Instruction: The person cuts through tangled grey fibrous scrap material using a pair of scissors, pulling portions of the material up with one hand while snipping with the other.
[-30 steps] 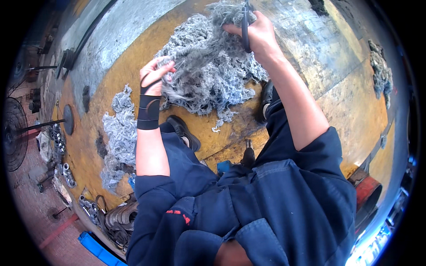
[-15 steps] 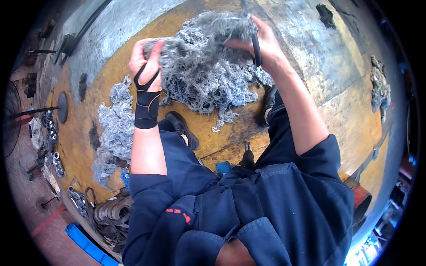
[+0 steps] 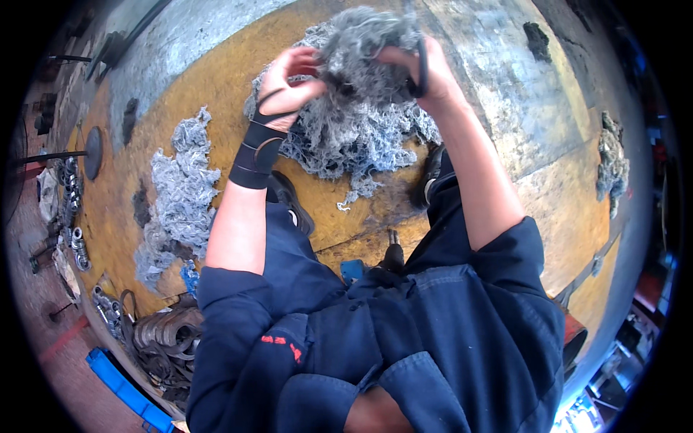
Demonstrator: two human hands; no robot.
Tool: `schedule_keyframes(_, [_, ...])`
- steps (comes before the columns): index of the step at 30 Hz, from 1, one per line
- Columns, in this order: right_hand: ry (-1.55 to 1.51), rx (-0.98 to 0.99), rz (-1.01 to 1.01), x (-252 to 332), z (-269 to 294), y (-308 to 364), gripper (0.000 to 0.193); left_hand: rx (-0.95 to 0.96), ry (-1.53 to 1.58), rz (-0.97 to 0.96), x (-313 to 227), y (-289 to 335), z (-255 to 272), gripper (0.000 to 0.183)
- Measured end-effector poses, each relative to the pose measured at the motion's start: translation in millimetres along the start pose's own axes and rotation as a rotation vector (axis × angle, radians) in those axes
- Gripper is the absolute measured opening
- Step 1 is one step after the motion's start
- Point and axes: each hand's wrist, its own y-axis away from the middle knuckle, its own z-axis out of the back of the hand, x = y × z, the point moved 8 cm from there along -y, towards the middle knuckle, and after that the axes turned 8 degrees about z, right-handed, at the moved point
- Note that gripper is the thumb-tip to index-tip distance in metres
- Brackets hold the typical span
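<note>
Gripping a grey clump of tangled cotton waste (image 3: 361,54) between both hands, a person in dark blue overalls stands over a yellow-painted worktop (image 3: 216,94). The left hand (image 3: 289,83), its wrist bound in a black strap (image 3: 254,155), curls its fingers into the clump's left side; the right hand (image 3: 422,68) closes on the right side, with a dark loop across its fingers. Beneath the hands a larger heap of pale blue-grey waste (image 3: 346,144) spreads over the worktop, the raised clump touching its top. A second strip of the same waste (image 3: 180,195) lies well apart to the left, and a smaller tuft (image 3: 612,162) sits far to the right. A long blue box-like piece (image 3: 119,382) lies at lower left beside coiled dark bands (image 3: 170,339); no label on it is legible. Half a second ago the hands were spread wider across the heap; they have since drawn close together and lifted the clump clear.
</note>
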Motion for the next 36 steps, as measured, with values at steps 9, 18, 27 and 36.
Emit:
schedule_keyframes(9, [-0.324, -0.178, 0.006, -6.3, 29.3, 22.3, 0.022, -0.022, -0.57, -0.213, 25.2, -3.0, -52.6, 0.033])
schedule_keyframes(18, [-0.583, -0.61, -0.197, -48.0, 123.6, 17.7, 0.013, -0.278, -1.029, 0.054, 65.2, 16.0, 35.3, 0.019])
schedule_keyframes(27, [-0.47, -0.631, -0.164, -66.6, 147.2, 22.6, 0.015, -0.159, -0.815, 0.29, 108.2, 26.2, 74.8, 0.026])
schedule_keyframes(36, [-0.338, -0.525, -0.208, -26.6, 76.7, 34.5, 0.026, 0.052, 0.251, 0.362, 63.8, 50.9, -55.8, 0.037])
